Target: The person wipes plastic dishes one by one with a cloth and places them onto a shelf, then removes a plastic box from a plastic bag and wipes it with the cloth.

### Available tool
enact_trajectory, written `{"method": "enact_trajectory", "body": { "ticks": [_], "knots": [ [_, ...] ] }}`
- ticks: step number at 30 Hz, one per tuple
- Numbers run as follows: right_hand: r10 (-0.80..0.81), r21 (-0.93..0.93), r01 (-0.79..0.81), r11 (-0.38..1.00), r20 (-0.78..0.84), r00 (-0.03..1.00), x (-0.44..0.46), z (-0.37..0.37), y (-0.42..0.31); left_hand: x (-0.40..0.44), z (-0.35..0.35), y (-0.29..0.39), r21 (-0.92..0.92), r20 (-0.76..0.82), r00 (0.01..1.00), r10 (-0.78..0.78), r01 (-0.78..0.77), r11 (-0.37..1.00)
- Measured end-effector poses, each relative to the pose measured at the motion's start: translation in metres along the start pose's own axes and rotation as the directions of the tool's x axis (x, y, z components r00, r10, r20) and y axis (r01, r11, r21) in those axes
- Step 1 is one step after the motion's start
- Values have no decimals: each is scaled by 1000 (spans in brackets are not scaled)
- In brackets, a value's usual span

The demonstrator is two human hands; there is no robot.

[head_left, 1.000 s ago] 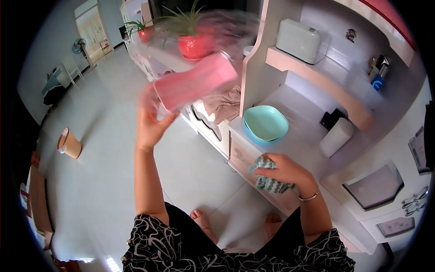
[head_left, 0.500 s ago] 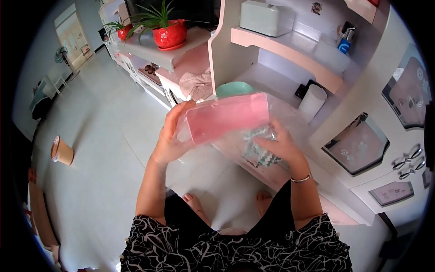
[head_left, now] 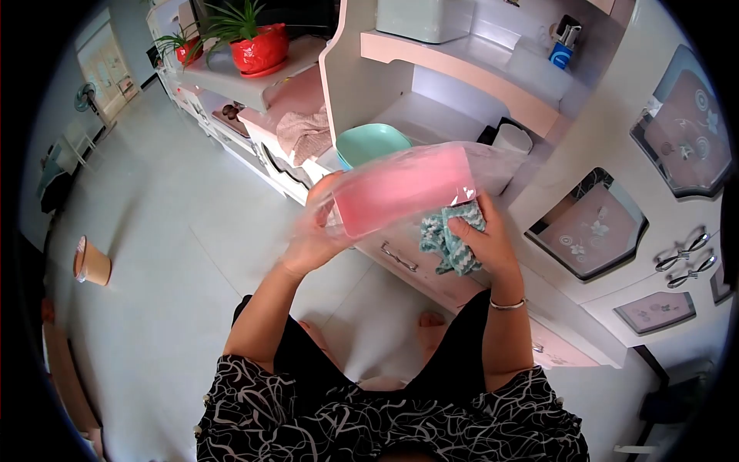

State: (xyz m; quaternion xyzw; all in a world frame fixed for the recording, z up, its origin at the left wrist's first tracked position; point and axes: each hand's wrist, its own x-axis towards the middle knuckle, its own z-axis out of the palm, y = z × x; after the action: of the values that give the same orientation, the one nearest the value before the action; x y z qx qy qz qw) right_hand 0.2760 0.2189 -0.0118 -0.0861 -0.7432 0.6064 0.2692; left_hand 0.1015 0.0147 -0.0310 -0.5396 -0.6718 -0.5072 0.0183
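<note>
A pink box with a clear, film-like outer layer (head_left: 404, 189) is held up in front of me, tilted slightly. My left hand (head_left: 314, 235), a little blurred, grips its left end. My right hand (head_left: 491, 237) is closed on a crumpled green and white striped cloth (head_left: 456, 237) at the box's lower right corner, and its fingertips are partly behind the box's edge. Just behind the box, green bowls (head_left: 374, 144) stand on the cabinet's counter.
A pink shelf (head_left: 462, 68) crosses the cabinet, with a white paper roll (head_left: 512, 140) below it. Red potted plants (head_left: 259, 51) stand on the console at upper left. A bin (head_left: 92, 262) is on the floor. Cabinet doors (head_left: 589, 225) are at right.
The box has come down from the upper left to in front of me. My right hand, with the cloth, has moved up to the box's right end. The view has shifted rightward.
</note>
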Motion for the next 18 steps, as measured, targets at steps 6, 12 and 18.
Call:
{"method": "enact_trajectory", "body": {
  "ticks": [6,12,18],
  "knots": [
    [116,23,-115,993,-25,993,-5,-10,13,0,10,-2,21,19,998,59,-59,998],
    [20,-12,-21,1000,-67,998,-6,-3,10,-6,11,-11,-301,-10,1000,-12,8,954],
    [21,-152,-26,988,-32,999,-6,-3,11,-9,6,-15,-237,-50,998,24,-36,971]
  ]
}}
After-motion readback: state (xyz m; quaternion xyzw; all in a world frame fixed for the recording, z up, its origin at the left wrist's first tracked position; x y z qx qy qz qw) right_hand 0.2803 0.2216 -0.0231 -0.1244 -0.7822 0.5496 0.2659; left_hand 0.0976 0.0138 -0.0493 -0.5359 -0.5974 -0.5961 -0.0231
